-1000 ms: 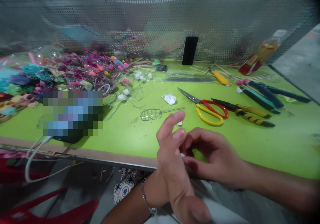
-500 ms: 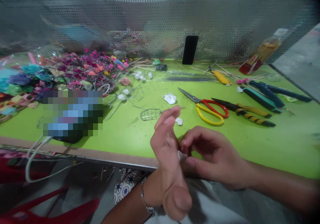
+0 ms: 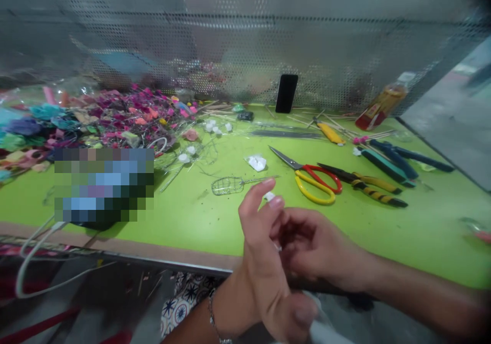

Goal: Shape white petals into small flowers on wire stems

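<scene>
Lower centre of frame, by bright green flat tabletop (image 3: 184, 218): left hand (image 3: 265, 259) half-open, right hand (image 3: 326, 252) loosely curled beside it; can't tell, from here, which grips. Between them, tiny white papery scrap (image 3: 277, 247): probably light, soft, tearable; best pinched at edge.

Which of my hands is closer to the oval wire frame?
Left. Your left hand is close by the oval wire frame, on your side of it; your right hand is farther off, to the right.
</scene>
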`<state>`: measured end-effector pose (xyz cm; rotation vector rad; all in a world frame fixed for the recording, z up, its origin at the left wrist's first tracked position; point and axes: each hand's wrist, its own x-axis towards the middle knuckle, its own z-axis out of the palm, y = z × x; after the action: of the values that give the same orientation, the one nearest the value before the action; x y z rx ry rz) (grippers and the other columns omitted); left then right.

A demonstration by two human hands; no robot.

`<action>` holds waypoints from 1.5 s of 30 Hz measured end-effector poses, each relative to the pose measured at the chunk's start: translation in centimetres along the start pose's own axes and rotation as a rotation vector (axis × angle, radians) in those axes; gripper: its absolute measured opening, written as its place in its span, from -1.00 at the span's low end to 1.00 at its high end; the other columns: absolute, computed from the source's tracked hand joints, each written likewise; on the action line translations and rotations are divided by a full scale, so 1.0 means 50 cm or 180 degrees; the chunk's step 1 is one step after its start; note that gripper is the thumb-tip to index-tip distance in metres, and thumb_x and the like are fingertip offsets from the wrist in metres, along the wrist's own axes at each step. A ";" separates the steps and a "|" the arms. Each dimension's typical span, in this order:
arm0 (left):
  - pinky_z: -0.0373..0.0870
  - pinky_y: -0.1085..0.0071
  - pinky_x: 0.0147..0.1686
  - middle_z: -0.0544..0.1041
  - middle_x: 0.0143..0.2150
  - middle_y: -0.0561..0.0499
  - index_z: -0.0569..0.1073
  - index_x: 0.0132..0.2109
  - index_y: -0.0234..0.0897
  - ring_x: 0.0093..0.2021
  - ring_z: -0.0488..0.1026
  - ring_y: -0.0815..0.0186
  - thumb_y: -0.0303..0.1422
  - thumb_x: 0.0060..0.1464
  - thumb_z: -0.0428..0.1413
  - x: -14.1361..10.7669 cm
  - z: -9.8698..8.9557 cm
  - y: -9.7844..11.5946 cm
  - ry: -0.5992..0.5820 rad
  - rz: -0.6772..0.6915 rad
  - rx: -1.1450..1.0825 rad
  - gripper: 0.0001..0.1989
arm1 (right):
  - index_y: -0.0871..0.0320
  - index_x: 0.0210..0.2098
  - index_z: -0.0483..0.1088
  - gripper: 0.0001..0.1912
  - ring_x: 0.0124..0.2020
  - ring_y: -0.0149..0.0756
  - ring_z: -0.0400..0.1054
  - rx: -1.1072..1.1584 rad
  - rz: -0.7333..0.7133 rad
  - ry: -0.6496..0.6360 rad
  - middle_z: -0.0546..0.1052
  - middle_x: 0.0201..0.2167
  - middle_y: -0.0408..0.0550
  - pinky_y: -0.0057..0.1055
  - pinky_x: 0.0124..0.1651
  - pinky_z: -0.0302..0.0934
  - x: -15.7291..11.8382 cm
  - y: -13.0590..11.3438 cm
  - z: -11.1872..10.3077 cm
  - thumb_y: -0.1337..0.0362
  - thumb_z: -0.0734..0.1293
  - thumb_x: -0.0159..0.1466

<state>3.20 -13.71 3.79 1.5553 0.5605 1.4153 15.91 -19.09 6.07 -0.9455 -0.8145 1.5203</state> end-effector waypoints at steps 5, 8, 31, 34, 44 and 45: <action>0.40 -0.10 0.30 0.43 0.36 -0.19 0.45 0.37 -0.01 0.36 0.38 -0.17 0.25 0.25 0.13 0.008 0.001 -0.017 0.0323 0.0766 -0.0264 -0.28 | 0.05 -0.17 0.66 -0.76 -0.34 -0.50 0.50 -0.0150 -0.0449 0.0082 0.63 -0.30 -0.20 -0.61 -0.26 0.42 0.007 -0.006 -0.028 0.42 0.64 0.21; 0.51 0.19 0.20 0.58 0.12 -0.13 0.56 0.26 -0.10 0.12 0.56 0.13 -0.24 0.33 0.27 0.022 -0.021 -0.005 -0.0086 -0.0133 -0.0526 -0.60 | -0.03 -0.15 0.72 -0.78 -0.23 -0.41 0.58 -0.0874 -0.1247 0.0485 0.70 -0.24 -0.14 -0.52 -0.12 0.49 0.012 -0.022 -0.046 0.38 0.64 0.25; 0.53 0.56 -0.26 0.69 -0.33 0.03 0.64 -0.20 -0.29 -0.32 0.60 0.40 -0.24 0.17 0.47 0.030 -0.050 0.011 -0.0370 -0.2140 -0.1374 -0.77 | -0.01 -0.05 0.75 -0.86 -0.29 -0.31 0.63 -0.2626 -0.1952 0.0005 0.73 -0.30 -0.05 -0.44 -0.18 0.52 0.018 -0.059 -0.066 0.27 0.52 0.43; 0.54 0.50 -0.19 0.67 -0.32 0.02 0.62 -0.16 -0.27 -0.28 0.60 0.36 -0.20 0.31 0.35 0.021 -0.052 0.006 -0.0464 -0.2047 -0.1268 -0.78 | -0.05 -0.06 0.77 -0.84 -0.28 -0.31 0.66 -0.2182 -0.1520 0.0257 0.76 -0.28 -0.06 -0.43 -0.17 0.54 0.022 -0.058 -0.068 0.29 0.54 0.40; 0.52 0.45 -0.20 0.66 -0.32 0.00 0.61 -0.15 -0.25 -0.27 0.58 0.32 -0.11 0.34 0.30 0.015 -0.056 0.009 -0.0645 -0.2068 -0.0936 -0.73 | 0.02 -0.17 0.78 -0.81 -0.40 -0.29 0.63 -0.1499 -0.0791 0.0729 0.74 -0.42 -0.03 -0.42 -0.29 0.55 0.031 -0.057 -0.087 0.10 0.64 0.27; 0.52 0.45 -0.19 0.65 -0.32 0.00 0.61 -0.15 -0.25 -0.27 0.58 0.31 -0.11 0.35 0.30 0.015 -0.055 0.009 -0.0658 -0.2079 -0.0923 -0.73 | 0.02 -0.14 0.78 -0.82 -0.35 -0.29 0.65 -0.1574 -0.0842 0.0665 0.75 -0.37 -0.01 -0.41 -0.23 0.56 0.032 -0.056 -0.087 0.11 0.62 0.31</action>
<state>0.65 -12.41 4.32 1.1220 0.6302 0.7862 20.94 -17.11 6.44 -1.2742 -1.1384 0.9876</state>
